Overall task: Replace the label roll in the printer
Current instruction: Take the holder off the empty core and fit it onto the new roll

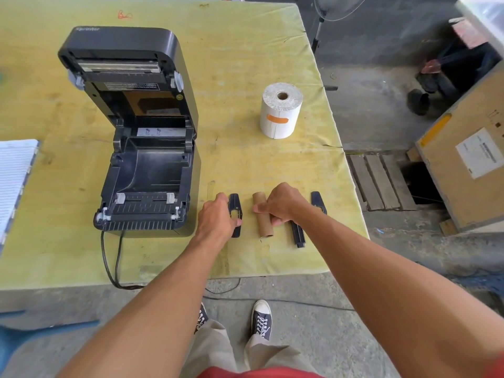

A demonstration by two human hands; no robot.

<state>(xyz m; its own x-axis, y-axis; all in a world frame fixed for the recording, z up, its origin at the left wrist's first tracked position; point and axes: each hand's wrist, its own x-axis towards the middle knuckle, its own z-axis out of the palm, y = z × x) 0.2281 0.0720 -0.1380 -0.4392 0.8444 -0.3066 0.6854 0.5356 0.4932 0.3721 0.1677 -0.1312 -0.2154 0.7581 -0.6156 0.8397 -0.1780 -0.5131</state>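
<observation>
A black label printer (141, 165) stands on the yellow table (245, 58) with its lid up and its roll bay bare. A full white label roll (281, 115) with an orange tab stands upright, far right of it. Near the front edge lies an empty brown cardboard core (262, 223). My right hand (283, 204) rests over the core, fingers curled around it. My left hand (218, 218) lies on a flat black holder plate (235, 211), left of the core. A black spindle bar (297, 234) lies right of the core, and another black plate (317, 201) beyond it.
A lined notepad (13, 181) overhangs the table's left edge. The printer's black cable (110, 263) drops over the front edge. On the floor to the right are a wooden pallet (379, 181), a cardboard box (463, 165) and a fan stand (317, 31).
</observation>
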